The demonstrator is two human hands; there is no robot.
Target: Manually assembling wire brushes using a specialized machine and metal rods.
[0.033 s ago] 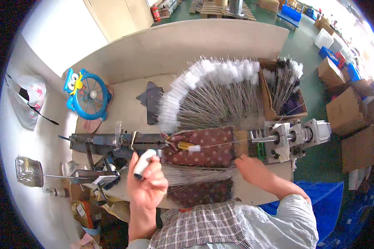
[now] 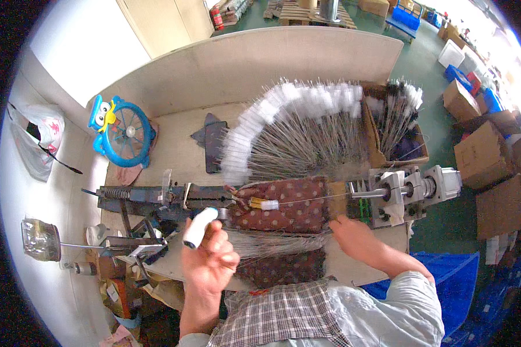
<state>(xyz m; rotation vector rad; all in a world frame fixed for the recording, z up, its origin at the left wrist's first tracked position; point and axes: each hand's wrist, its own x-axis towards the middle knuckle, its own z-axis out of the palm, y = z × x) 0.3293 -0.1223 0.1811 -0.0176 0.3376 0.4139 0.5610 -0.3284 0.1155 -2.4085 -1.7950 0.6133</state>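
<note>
A smooth white handle-shaped thing [image 2: 200,227] with a dark lower end is in my left hand [image 2: 211,260], its fingers curled round it. Beyond it, on a brown polka-dot cloth [image 2: 298,215], lies a small brush with a white bristle head [image 2: 269,205] and a yellow piece at its left end. Its thin wire stem [image 2: 312,198] runs right toward the metal spindle [image 2: 371,194] of a bench machine. My right hand [image 2: 356,238] rests at the cloth's right edge, fingers bent together; what they hold, if anything, is hidden. Between my hands lies a bundle of thin wires [image 2: 272,245].
Many white-tipped wire brushes [image 2: 307,133] fan out behind the machine. A cardboard box [image 2: 382,156] holds dark-tipped ones. A blue toy-shaped fan [image 2: 124,133] and a dark phone-like slab [image 2: 215,147] lie at the left. The machine's motor [image 2: 444,184] stands at the right.
My left hand has tipped and shifted slightly with the white handle. More white bristle shows on the brush, its right end slightly further right. The right hand has barely moved.
</note>
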